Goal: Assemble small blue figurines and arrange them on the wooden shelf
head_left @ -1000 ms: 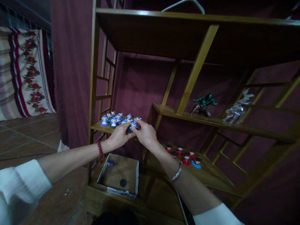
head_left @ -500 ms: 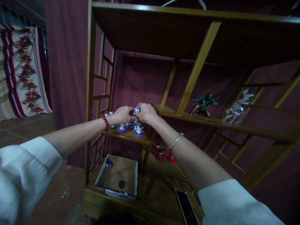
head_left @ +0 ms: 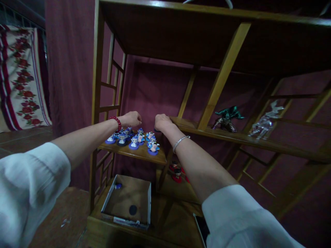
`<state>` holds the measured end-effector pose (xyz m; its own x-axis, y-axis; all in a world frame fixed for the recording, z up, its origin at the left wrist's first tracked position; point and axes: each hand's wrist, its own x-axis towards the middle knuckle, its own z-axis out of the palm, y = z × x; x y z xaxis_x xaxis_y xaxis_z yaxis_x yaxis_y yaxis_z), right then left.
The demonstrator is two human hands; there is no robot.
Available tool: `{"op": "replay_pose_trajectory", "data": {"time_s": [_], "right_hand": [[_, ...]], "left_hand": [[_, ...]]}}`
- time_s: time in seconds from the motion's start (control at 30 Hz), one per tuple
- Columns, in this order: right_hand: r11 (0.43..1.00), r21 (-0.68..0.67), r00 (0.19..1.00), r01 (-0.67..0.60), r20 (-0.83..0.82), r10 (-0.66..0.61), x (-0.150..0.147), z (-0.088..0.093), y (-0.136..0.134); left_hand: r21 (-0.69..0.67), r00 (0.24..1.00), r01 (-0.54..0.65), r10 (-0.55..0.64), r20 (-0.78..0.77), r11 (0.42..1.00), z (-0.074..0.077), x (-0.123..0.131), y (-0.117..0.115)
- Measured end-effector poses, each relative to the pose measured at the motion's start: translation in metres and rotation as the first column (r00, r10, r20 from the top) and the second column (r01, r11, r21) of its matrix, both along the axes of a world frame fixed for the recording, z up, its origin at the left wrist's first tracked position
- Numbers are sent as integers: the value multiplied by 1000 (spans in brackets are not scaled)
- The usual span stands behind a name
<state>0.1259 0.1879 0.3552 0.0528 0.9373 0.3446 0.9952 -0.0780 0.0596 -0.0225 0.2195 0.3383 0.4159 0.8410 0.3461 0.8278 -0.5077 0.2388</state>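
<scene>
Fingers of the left hand (head_left: 130, 119) curled inward with nothing visible in them, whether fully closed unclear; those of the right hand (head_left: 163, 122) bent down out of sight, so their grip could not be told. Nearest was the box (head_left: 126, 199), holding a blue figure (head_left: 118, 186) and a dark disc (head_left: 132, 209). Above and beyond it, upright figures (head_left: 133, 142) crowded the shelf (head_left: 142, 151), the left hand over those at back left. Directly under the right hand, much the nearer of the two, showed a dark base (head_left: 157, 130), roughly level, behind the right-hand figures; anything standing on it was hidden. Farther right, a green statue (head_left: 230, 117) stood higher.
</scene>
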Motion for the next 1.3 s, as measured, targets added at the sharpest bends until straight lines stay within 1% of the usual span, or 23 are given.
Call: {"op": "replay_pose_trajectory", "data": {"time_s": [0.1, 0.3, 0.47, 0.67, 0.8, 0.9, 1.03, 1.13, 1.3], "right_hand": [[999, -20, 997, 47, 55, -45, 2, -4, 7], [993, -66, 992, 100, 86, -95, 4, -10, 16], [992, -62, 993, 109, 48, -107, 6, -16, 26], [986, -128, 993, 111, 43, -106, 7, -26, 28], [984, -136, 993, 112, 44, -107, 6, -32, 28], [987, -118, 993, 110, 48, -105, 5, -28, 31], [992, -76, 994, 102, 57, -97, 3, -15, 36], [994, -34, 993, 99, 63, -97, 2, -8, 39], [997, -20, 996, 68, 58, -66, -7, -5, 43]], "left_hand": [[-22, 999, -9, 8, -33, 1000, -1, -1, 3], [-29, 999, -12, 10, -53, 1000, -6, 0, 6], [-39, 999, -9, 7, -53, 999, -9, 2, 6], [-58, 991, 5, -13, -131, 998, -10, 3, 4], [-57, 983, 6, -17, -181, 998, -10, 4, 4], [-51, 981, 2, -12, -194, 999, -11, 4, 7], [-36, 975, 24, -31, -219, 999, -14, 5, 17], [-39, 972, 18, -26, -235, 999, -16, 8, 26], [-87, 977, 44, -61, -205, 995, -16, 15, 31]]}}
